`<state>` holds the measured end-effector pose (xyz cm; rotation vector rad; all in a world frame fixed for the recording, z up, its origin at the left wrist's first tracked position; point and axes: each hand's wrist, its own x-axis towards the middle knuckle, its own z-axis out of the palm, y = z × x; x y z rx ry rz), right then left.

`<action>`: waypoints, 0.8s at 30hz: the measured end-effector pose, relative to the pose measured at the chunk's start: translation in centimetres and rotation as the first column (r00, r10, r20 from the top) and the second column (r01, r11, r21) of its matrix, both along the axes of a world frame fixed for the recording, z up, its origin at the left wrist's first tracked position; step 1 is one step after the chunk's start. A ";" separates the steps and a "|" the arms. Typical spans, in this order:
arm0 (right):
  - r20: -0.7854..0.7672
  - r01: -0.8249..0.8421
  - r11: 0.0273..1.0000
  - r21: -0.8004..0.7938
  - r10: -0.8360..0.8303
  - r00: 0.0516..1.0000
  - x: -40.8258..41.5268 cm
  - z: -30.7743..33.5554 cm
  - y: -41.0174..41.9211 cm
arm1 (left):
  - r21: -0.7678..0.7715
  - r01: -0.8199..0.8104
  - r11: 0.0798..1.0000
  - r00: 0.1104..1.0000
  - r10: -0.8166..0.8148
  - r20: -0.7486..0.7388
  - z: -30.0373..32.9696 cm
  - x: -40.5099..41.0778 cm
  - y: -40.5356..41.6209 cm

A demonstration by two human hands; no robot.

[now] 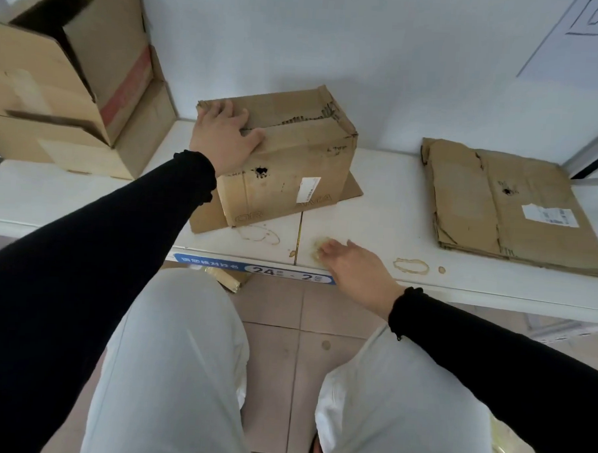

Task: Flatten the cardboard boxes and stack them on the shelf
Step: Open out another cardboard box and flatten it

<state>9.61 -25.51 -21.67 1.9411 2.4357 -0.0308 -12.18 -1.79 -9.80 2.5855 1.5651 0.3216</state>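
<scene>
Nearest the camera, pale trousers (168, 368) cover two bent legs above a tiled floor (272, 331). Just beyond the knees runs the front edge of the white shelf (386, 226), carrying a blue label strip (254, 269) with the numbers 24 and 2.

The right hand (354, 270) hovers over that front edge, in front of and slightly right of the upright box (283, 164), palm down. Its fingers (327, 250) are loose and relaxed, gripping nothing, their tips near a yellowish stain on the shelf; whether they touch the surface is unclear.

The upright box stands in the middle of the shelf, still unflattened, with a torn top seam, a white label on its front and bottom flaps splayed out beneath it. The left hand (222, 137) lies on its top left corner, fingers (224, 111) spread flat across the lid and the thumb stretched along the front top edge, pressing rather than clutching.

Right of the upright box and well apart from it, a flattened box (511, 204) lies on the shelf. Left of the upright box, a large open carton (74, 76) stands with its flaps raised. Behind the upright box rises a white wall (367, 51).
</scene>
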 end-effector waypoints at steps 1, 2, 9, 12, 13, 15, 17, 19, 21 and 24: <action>0.095 -0.014 0.997 -0.078 0.022 0.995 0.0 0.0 -0.4 | -0.003 0.001 1.000 1.000 -0.001 0.008 0.0 0.0 0.0; 0.172 -0.007 0.989 -0.145 0.032 0.984 -0.2 0.2 -0.6 | -0.009 -0.001 1.000 1.000 0.001 0.014 0.0 0.0 0.0; -0.380 0.225 0.815 -0.533 -0.469 0.797 -0.3 5.6 1.1 | -0.059 -0.005 0.998 0.999 0.008 0.039 1.0 -0.1 -0.9; -0.668 0.171 0.723 -0.669 -0.686 0.287 1.6 8.7 2.5 | -0.140 0.008 0.990 0.996 0.004 0.086 2.0 -0.3 -1.1; -0.740 0.259 0.761 -0.595 -0.644 0.192 2.2 9.2 3.3 | -0.178 0.019 0.984 0.993 0.003 0.122 2.5 -0.5 -0.9; -0.872 0.498 0.783 -0.373 -0.479 0.100 3.0 11.2 5.8 | -0.219 0.031 0.975 0.983 0.011 0.185 3.3 -1.0 -0.3; -0.929 0.626 0.753 -0.205 -0.351 0.119 3.0 13.7 8.7 | -0.215 0.021 0.976 0.982 0.020 0.186 4.1 -1.7 0.6; -0.924 0.638 0.761 -0.114 -0.317 0.214 2.4 16.2 11.2 | -0.272 0.019 0.962 0.977 0.039 0.209 4.5 -2.3 1.9; -0.865 0.597 0.797 -0.090 -0.359 0.349 1.3 17.2 13.7 | -0.381 0.041 0.924 0.956 0.075 0.285 4.7 -3.0 3.1; -0.771 0.518 0.841 -0.154 -0.430 0.469 -0.2 16.6 16.2 | -0.422 0.096 0.901 0.962 0.025 0.271 4.6 -3.5 4.2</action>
